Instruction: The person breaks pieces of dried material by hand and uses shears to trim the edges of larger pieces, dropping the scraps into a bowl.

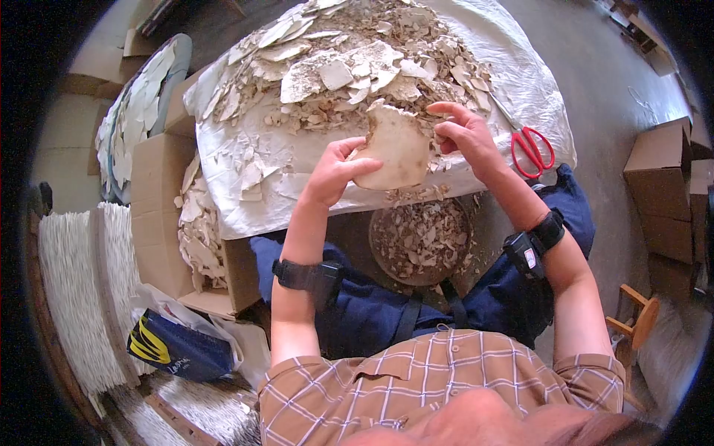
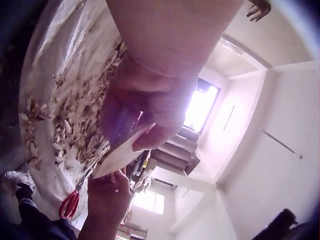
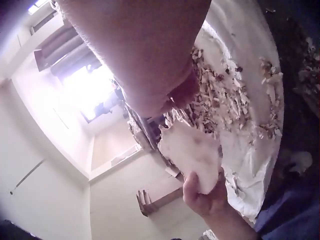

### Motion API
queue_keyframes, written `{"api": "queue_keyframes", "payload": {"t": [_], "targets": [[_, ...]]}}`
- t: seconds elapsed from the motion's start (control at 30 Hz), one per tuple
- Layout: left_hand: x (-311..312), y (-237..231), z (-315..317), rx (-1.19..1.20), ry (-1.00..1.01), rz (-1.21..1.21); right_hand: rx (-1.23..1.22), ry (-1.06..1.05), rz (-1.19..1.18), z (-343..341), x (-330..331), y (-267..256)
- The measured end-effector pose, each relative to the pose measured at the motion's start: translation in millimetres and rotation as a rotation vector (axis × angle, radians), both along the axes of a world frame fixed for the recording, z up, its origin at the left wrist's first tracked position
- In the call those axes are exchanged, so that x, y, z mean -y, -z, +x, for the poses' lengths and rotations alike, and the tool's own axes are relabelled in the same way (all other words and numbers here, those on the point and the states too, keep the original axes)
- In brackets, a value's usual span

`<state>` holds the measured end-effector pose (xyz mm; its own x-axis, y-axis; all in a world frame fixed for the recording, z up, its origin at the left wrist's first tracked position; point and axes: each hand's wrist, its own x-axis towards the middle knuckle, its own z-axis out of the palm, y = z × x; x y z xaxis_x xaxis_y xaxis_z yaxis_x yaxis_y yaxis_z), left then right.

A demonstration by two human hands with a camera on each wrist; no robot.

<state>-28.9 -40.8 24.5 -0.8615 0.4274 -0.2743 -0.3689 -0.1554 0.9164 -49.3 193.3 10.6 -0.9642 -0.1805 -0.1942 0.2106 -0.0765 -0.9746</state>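
My left hand (image 1: 333, 172) grips a flat cream-coloured slab (image 1: 399, 152) at its left side, thumb across the face. Along the top, the slab's edge is ragged and browned; its lower edge is smooth and rounded. By the upper right edge is my right hand (image 1: 468, 140), its index finger reaching toward the slab and its thumb apart below. The same slab (image 3: 192, 152) appears in the right wrist view with the left hand at its lower end. Beyond the hands lies a heap of similar broken pieces (image 1: 335, 74) on a white cloth (image 1: 520, 56).
Red-handled scissors (image 1: 532, 152) lie at the cloth's right. A round container (image 1: 373, 254) of small scraps stands between the legs. An open cardboard box (image 1: 160, 215) with pieces is at the left, near a blue bag (image 1: 178, 346). A wooden stool (image 1: 644, 321) stands right.
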Motion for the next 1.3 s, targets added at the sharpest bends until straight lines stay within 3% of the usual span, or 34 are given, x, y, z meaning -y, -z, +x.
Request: {"api": "queue_keyframes", "payload": {"t": [0.07,0.13,0.17,0.23,0.3,0.37,0.43,0.63,0.7,0.73,0.77,0.83,0.9,0.97,1.13,1.3], "targets": [[2,2,-1,0.007,0.006,-0.010,-0.035,-0.035,0.020,-2,1,5],[6,6,-1,-0.022,0.078,-0.068,-0.456,-0.018,0.276,-4,7,8],[7,8,-1,-0.021,0.079,-0.069,-0.454,-0.018,0.275,-2,5,7],[6,9,-2,-0.007,0.091,-0.066,-0.167,-0.226,0.178,2,1,2],[3,7,-3,0.022,0.038,-0.006,-0.157,-0.204,0.176,2,0,2],[-2,6,-2,0.050,-0.016,0.053,0.091,-0.033,-0.051,5,2,-6],[-10,8,1,0.062,-0.178,0.131,0.076,0.028,-0.117,5,3,-7],[-29,16,3,-0.034,-0.448,0.168,0.178,-0.119,-0.063,4,0,-2],[-29,17,3,-0.116,-0.445,0.111,0.044,-0.271,0.178,2,-1,5],[-29,18,3,-0.199,-0.442,0.052,-0.035,-0.236,0.292,3,-1,9],[-25,17,2,-0.198,-0.444,0.051,-0.034,-0.237,0.291,1,-1,11],[-17,12,1,-0.284,-0.277,-0.044,-0.461,-0.041,0.353,1,3,3],[-16,7,3,-0.248,-0.238,-0.079,-0.421,-0.088,0.286,2,1,-7],[-16,3,6,-0.211,-0.197,-0.117,-0.721,-0.219,0.591,5,2,-11],[-23,10,6,-0.224,-0.095,-0.221,-0.751,-0.300,0.627,10,11,-4],[-29,14,9,-0.193,-0.149,-0.231,-0.777,-0.262,0.717,14,12,-8]]}}
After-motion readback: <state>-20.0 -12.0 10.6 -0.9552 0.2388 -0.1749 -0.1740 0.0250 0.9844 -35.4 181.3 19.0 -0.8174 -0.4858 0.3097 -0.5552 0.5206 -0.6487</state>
